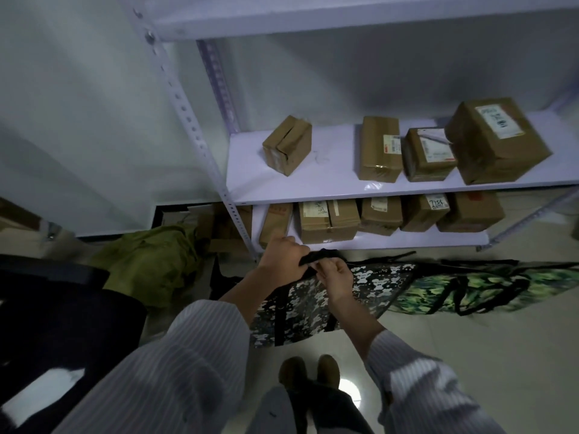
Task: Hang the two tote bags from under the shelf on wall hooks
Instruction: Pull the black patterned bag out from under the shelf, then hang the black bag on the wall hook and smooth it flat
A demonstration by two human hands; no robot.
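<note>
The left hand (283, 261) and the right hand (336, 277) are close together, each curled tight around the black handles (319, 255) of the black-and-white patterned tote bag (313, 303), whose body spreads just below them. The green leaf-patterned tote bag (488, 286) lies on the floor (470, 355) to the right of the hands, by the bottom shelf (391, 242). Cardboard boxes (379, 148) sit on the shelves beyond them.

Black-and-white tote (300, 305) upright, green tote (488, 286) flat alongside
</note>
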